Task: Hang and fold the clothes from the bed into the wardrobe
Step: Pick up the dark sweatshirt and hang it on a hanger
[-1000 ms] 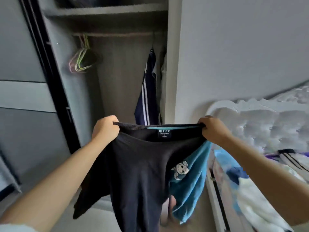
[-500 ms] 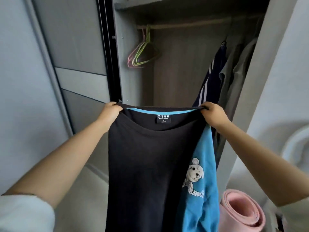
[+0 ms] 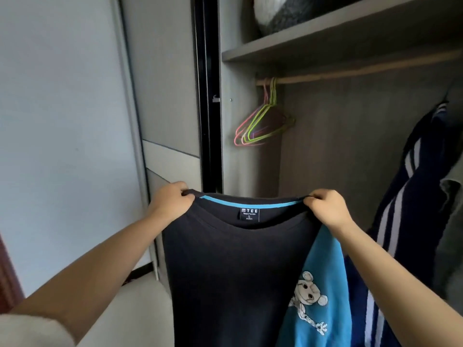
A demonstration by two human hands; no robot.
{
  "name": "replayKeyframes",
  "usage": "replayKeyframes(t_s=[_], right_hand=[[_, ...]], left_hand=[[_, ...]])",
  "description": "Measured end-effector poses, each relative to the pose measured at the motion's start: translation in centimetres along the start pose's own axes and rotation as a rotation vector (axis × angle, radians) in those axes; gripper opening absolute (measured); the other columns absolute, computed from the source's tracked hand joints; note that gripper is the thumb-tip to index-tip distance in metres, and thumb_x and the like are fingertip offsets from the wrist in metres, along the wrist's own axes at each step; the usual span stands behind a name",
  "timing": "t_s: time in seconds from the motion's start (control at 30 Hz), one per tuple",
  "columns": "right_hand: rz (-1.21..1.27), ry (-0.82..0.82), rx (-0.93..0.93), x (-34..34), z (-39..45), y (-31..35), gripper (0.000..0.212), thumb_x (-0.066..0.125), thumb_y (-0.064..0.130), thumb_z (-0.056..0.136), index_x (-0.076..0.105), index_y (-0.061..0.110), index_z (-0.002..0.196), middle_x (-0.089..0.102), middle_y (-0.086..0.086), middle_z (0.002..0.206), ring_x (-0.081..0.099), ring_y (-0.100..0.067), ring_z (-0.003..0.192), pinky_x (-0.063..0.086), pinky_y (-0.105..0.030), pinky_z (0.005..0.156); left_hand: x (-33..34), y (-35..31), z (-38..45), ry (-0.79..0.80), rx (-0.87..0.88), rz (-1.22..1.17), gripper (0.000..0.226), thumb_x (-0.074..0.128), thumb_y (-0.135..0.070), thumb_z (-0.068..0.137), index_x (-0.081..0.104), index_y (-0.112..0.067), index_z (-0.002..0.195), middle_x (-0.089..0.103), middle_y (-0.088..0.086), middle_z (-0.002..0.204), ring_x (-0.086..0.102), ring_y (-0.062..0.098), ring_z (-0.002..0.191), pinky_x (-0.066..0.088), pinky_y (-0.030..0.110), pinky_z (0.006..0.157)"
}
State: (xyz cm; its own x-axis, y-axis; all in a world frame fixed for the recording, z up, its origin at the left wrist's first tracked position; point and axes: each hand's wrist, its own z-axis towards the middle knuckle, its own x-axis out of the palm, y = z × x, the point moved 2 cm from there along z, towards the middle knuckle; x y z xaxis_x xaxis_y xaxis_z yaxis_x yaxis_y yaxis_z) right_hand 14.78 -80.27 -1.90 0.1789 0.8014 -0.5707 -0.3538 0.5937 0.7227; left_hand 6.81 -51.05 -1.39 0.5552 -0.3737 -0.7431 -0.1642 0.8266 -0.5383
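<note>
Here, T-shirt [image 3: 225, 271]: held up by its shoulders in front of the open wardrobe [image 3: 350, 151], hanging straight down, black side toward the camera.
Left hand [image 3: 170, 204]: fingers curled over the left shoulder seam, gripping the cloth.
Right hand [image 3: 328, 209]: thumb and fingers pinching the right shoulder seam.
Look of the shirt: black back with a blue neck band and a small label [image 3: 249, 215] reading MTEE and S; a blue front panel with a printed white bear [image 3: 309, 296] shows at the lower right.
Wardrobe inside: wood-grain back wall, a hanging rail [image 3: 363, 71] under a grey shelf [image 3: 325, 38].
Hangers [image 3: 263, 123]: pink and green wire ones bunched at the rail's left end, bare.
Striped garment [image 3: 406, 209]: navy with white stripes, hanging at the right, just behind the right forearm.
Room: pale wall [image 3: 62, 121] to the left, grey sliding door [image 3: 165, 83] beside it.
Hard to tell: a rounded grey thing [image 3: 280, 13] on the shelf, cut off by the top edge; the shirt's hem is out of frame.
</note>
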Motion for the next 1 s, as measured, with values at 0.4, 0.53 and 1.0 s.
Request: replayKeyframes(t_s=[0.4,0.53,1.0], right_hand=[[-0.073,-0.004,-0.065,8.1,16.8,4.2,0.016,0.052,0.007,0.085,0.06,0.007,0.072,0.055,-0.009,0.076,0.049,-0.021,0.079,0.034,-0.03,0.06],[-0.4,0.487,-0.062,9.6,20.2,4.3,0.015,0.047,0.005,0.089,0.059,0.014,0.089,0.054,0.001,0.077,0.051,-0.009,0.066,0.039,-0.014,0.052],[-0.107,-0.02,-0.088,13.2,33.4,8.2,0.021,0.056,0.02,0.091,0.06,0.002,0.101,0.055,-0.005,0.085,0.056,-0.014,0.076,0.042,-0.023,0.063]], left_hand=[[1.7,2.4,21.9,-0.061,0.264,-0.039,0.019,0.044,-0.004,0.09,0.063,-0.005,0.094,0.063,0.011,0.094,0.057,0.028,0.093,0.04,0.03,0.07],[1.4,1.3,27.8,0.001,0.392,-0.193,0.024,0.047,-0.005,0.09,0.058,-0.018,0.073,0.058,-0.001,0.075,0.052,0.017,0.077,0.036,0.014,0.059],[5.0,-0.8,37.6,-0.32,0.874,0.305,0.029,0.063,-0.011,0.077,0.07,-0.014,0.105,0.05,0.002,0.135,0.024,0.027,0.138,-0.021,0.048,0.105]])
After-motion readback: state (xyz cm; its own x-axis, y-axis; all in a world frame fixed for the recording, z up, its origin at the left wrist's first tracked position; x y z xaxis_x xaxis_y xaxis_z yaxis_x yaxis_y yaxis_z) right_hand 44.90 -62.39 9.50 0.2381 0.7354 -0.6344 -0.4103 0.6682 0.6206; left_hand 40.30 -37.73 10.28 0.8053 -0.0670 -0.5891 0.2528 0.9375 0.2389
